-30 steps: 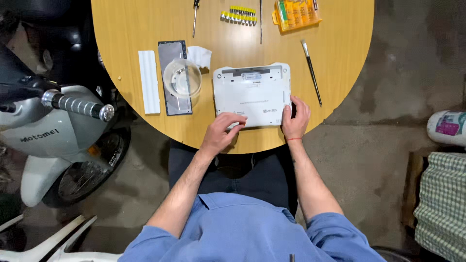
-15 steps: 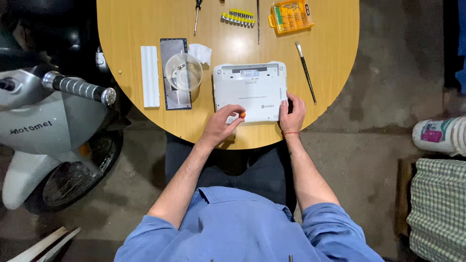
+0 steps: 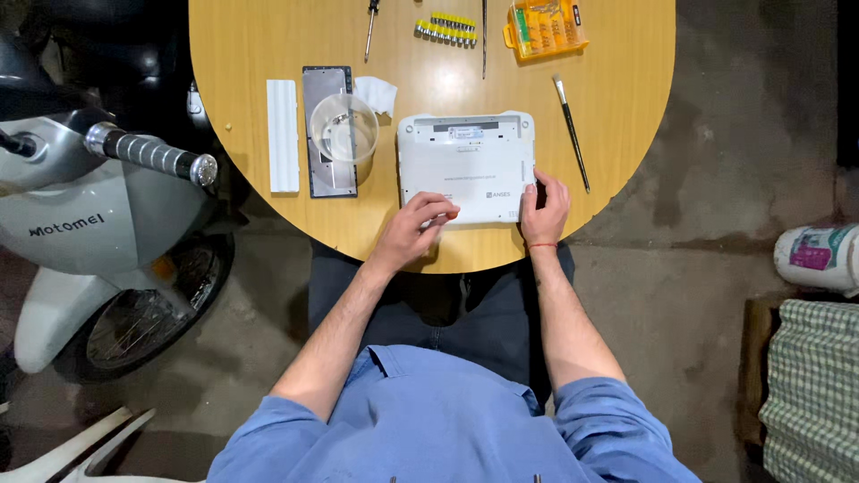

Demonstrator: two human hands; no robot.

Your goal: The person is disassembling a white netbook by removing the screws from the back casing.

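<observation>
Meanwhile, Both Hands Rested on the White Device at the Table's Near Edge

Leftmost stood a grey and white scooter (image 3: 98,224), its ribbed handlebar grip (image 3: 150,154) pointing toward the round wooden table (image 3: 268,36). On the table's left part lay a long white strip (image 3: 283,135), and just beside it a dark rectangular panel (image 3: 327,131) with a clear plastic cup (image 3: 344,127) standing on it. A crumpled white cloth (image 3: 376,93) sat just right of the cup, and a screwdriver (image 3: 370,27) lay farther back.

Next came the left hand (image 3: 417,228), fingers curled at the near left corner of the white device (image 3: 465,166). The fingertips touched the device's edge; whether they pinched anything small could not be told. The device lay flat, underside up, near the table's front edge, between the two hands.

Behind it lay a row of small yellow and silver bits (image 3: 446,29) and a thin dark rod (image 3: 484,36). The right hand (image 3: 544,207) held the device's near right corner, thumb and fingers closed over the edge, a thin red band at the wrist.

Farther right sat an orange bit case (image 3: 544,27) and a slim brush (image 3: 571,132) lying aslant. Off the table, on the concrete floor, were a white container (image 3: 819,258) and a green checked cloth (image 3: 812,389).
</observation>
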